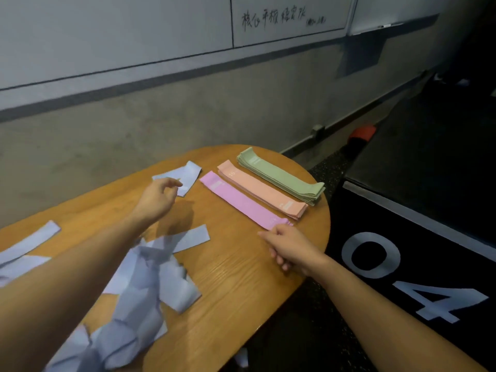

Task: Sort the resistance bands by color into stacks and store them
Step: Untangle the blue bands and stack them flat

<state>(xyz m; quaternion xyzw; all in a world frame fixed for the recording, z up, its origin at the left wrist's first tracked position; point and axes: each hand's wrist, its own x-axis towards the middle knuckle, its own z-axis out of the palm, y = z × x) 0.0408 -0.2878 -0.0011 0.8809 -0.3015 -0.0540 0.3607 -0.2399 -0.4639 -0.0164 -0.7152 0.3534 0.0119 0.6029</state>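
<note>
Three sorted stacks are laid side by side, each touching the next, near the right edge of the wooden worktop [241, 299]: a green stack [281, 176] farthest out, a peach stack [264, 190] in the middle, and a pink stack [241, 201] nearest. The near end of the pink stack is touched by the fingertips of the right hand [290, 251], whose fingers are loosely bent with nothing gripped. The left hand [158, 196] is held over the worktop, its fingers curled at the edge of a single blue band [185, 176]; whether the band is pinched cannot be told. An unsorted heap of blue bands [145, 285] is spread across the left of the worktop. A black box [418, 237] marked "04" is seen just beside the worktop's right edge.
</note>
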